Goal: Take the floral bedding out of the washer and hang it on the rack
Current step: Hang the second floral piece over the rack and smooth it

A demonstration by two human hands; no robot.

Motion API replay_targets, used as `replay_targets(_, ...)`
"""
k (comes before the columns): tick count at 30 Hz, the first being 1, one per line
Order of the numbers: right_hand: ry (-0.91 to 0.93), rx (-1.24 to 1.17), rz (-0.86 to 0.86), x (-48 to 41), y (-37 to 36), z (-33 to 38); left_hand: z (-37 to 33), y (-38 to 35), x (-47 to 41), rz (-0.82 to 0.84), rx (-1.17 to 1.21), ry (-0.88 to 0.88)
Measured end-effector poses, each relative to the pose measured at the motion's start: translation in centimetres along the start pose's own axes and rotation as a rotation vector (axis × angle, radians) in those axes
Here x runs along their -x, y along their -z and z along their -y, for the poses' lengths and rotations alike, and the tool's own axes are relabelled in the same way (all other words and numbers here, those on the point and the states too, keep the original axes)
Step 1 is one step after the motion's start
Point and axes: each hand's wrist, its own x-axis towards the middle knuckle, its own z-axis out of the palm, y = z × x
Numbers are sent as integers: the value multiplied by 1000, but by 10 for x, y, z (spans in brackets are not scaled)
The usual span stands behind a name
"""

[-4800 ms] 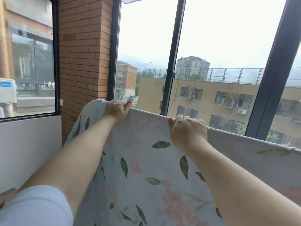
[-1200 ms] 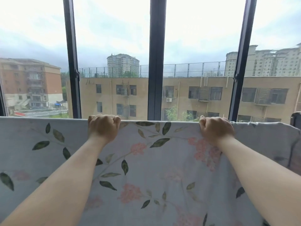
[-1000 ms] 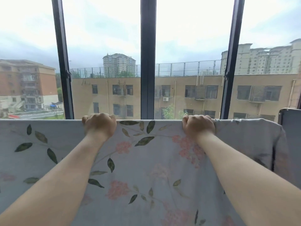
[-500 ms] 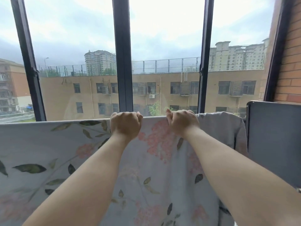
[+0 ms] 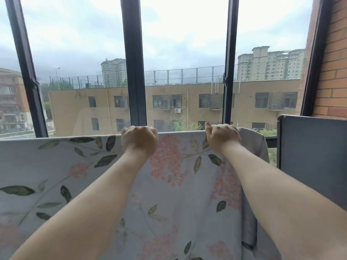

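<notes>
One sheet of floral bedding (image 5: 178,194), pale with pink blossoms and green leaves, hangs spread across the near view. Its top edge runs level from the far left to just right of the hands, where a plain grey corner droops. Whatever it hangs over is hidden under the cloth. Two hands grip that top edge with fingers curled over it: the left hand (image 5: 139,142) near the middle, the right hand (image 5: 222,136) beside the corner. Beyond stand a window frame (image 5: 133,72) with four dark uprights, one brick wall (image 5: 334,72) and one dark panel (image 5: 311,156) on the right.
</notes>
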Motion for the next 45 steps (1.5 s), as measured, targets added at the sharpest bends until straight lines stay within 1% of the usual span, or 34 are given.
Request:
replay_targets(3, 32, -19, 3, 3, 0, 2, -63, -3, 6, 17, 147, -148)
replay_targets(5, 54, -37, 19, 4, 3, 0, -90, -7, 8, 11, 190, -188)
replay_targets(9, 93, -67, 111, 3, 14, -33, -99, -13, 8, 9, 124, -206)
replay_targets(13, 45, -55, 132, 3, 17, -64, -102, -10, 9, 8, 89, -191)
replay_targets(16, 3, -194, 195, 6, 16, -76, -108, -8, 9, 61, 54, -147)
replay_targets(19, -65, -303, 137, 17, 15, -96, -115, -4, 6, 116, 26, -104)
replay_targets(21, -91, -348, 133, 28, 17, -110, -125, -4, 6, 131, 41, -125)
replay_targets(23, -115, -402, 146, 37, 17, -121, -141, -7, 5, 149, 95, -191)
replay_targets(25, -166, -390, 112, 41, 19, -128, -165, -9, 1, 192, 170, -276)
replay_targets(27, -261, -329, 80, 42, 19, -130, -186, -12, -1, 242, 221, -341)
replay_targets(28, -317, -266, 66, 42, 21, -135, -198, -15, -1, 238, 233, -363)
replay_targets(30, -409, -139, 91, 45, 23, -134, -204, -21, 0, 189, 203, -370)
replay_targets(32, -440, -63, 131, 48, 22, -141, -204, -29, 1, 130, 169, -369)
replay_targets(34, -455, -49, 141, 51, 19, -146, -200, -33, 1, 114, 157, -366)
replay_targets(36, -511, -62, 134, 54, 18, -152, -199, -33, 0, 96, 161, -369)
replay_targets(39, -691, -96, 180, 65, 15, -177, -199, -33, 0, 88, 169, -351)
replay_targets(40, -713, -68, 200, 69, 13, -185, -199, -34, 0, 82, 169, -351)
replay_targets(42, -691, -5, 222, 74, 8, -193, -204, -36, -1, 81, 166, -362)
replay_targets(45, -668, 3, 292, 67, 1, -187, -212, -36, -1, 81, 165, -368)
